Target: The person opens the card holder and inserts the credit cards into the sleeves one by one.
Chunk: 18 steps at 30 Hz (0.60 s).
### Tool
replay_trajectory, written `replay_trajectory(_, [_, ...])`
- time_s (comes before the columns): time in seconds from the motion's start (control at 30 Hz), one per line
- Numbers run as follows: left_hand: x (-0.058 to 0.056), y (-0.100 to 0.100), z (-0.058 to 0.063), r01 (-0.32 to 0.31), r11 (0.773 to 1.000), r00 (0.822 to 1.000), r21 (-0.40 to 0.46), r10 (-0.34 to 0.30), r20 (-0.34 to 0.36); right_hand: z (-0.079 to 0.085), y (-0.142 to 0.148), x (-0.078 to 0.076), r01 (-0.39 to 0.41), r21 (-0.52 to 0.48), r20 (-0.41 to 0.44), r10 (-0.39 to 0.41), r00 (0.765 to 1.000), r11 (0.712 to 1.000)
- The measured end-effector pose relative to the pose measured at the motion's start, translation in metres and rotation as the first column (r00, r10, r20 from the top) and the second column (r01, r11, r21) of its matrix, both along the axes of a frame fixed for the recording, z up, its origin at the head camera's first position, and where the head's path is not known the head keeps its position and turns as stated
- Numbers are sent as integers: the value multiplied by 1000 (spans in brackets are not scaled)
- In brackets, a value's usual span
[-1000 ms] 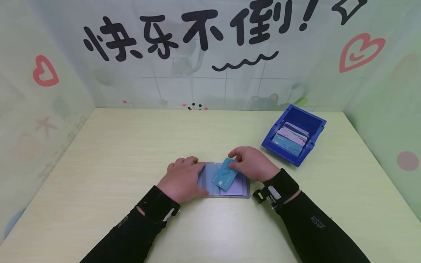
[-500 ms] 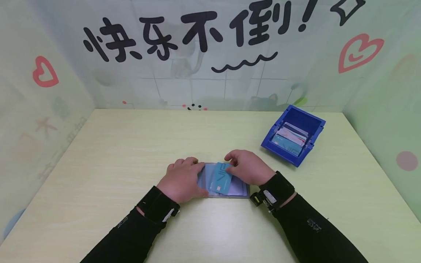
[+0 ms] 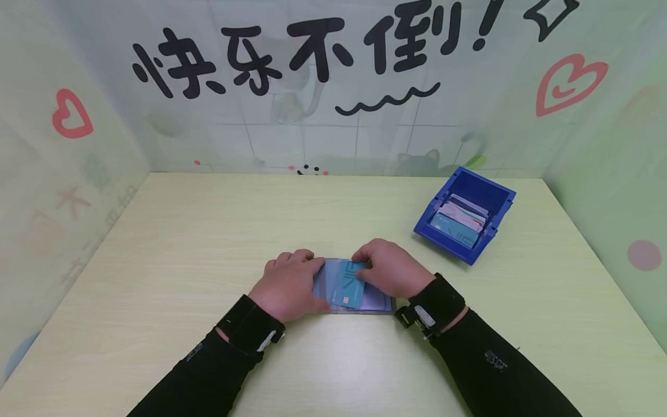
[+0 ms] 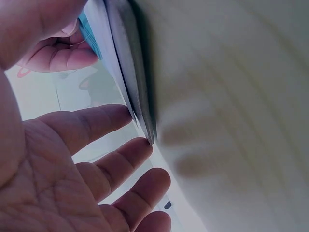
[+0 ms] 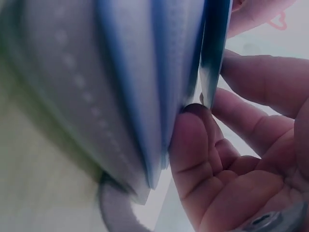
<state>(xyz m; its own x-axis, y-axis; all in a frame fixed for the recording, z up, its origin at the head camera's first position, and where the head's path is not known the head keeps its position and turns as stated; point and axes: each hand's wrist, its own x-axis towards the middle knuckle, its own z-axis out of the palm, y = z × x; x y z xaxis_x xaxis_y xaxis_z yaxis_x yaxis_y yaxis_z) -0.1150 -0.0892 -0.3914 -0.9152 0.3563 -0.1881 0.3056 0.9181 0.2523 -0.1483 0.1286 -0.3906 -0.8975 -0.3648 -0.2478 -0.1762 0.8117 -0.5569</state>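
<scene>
You seem to be inserting the blue card (image 3: pixel 348 293) your right hand (image 3: pixel 394 269) pinches, left hand (image 3: pixel 289 285) spread against the holder (image 3: pixel 377 299): align it.

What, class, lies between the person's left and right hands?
In the head view, part of the card holder lies between the left hand and the right hand, with the blue card over it, pinched by the right hand.
</scene>
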Motion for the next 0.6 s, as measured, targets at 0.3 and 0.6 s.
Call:
replay_trajectory(0.3, [-1, 0, 1, 5, 1000, 1000, -10, -5, 0, 3, -3, 6, -58, 34, -33, 59, 998, 998])
replay_trajectory(0.6, [-1, 0, 3, 5, 1000, 1000, -14, -5, 3, 8, -8, 12, -67, 34, -39, 68, 997, 997])
